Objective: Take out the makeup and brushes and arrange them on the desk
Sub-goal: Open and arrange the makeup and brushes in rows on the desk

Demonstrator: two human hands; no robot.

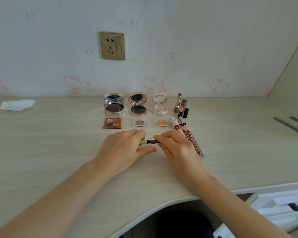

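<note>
Both hands hold one slim makeup pencil (149, 142) just above the desk (58, 143). My left hand (126, 148) grips its pale end; my right hand (175, 148) pinches its dark end. Behind them stand three open compacts: silver (113, 104), rose-gold (138, 105) and white (160, 104). In front of those lie a four-pan eyeshadow palette (112, 123), a pink single shadow (140, 123) and an orange one (161, 123). Lipsticks (181, 105) stand at the right, and two red lip pens (194, 143) lie beside my right hand.
A crumpled white tissue (17, 105) lies at the desk's far left. A wall socket (112, 45) sits above the compacts. Grey metal strips (291, 126) lie at the far right. A white drawer unit (282, 208) stands below the desk's right edge.
</note>
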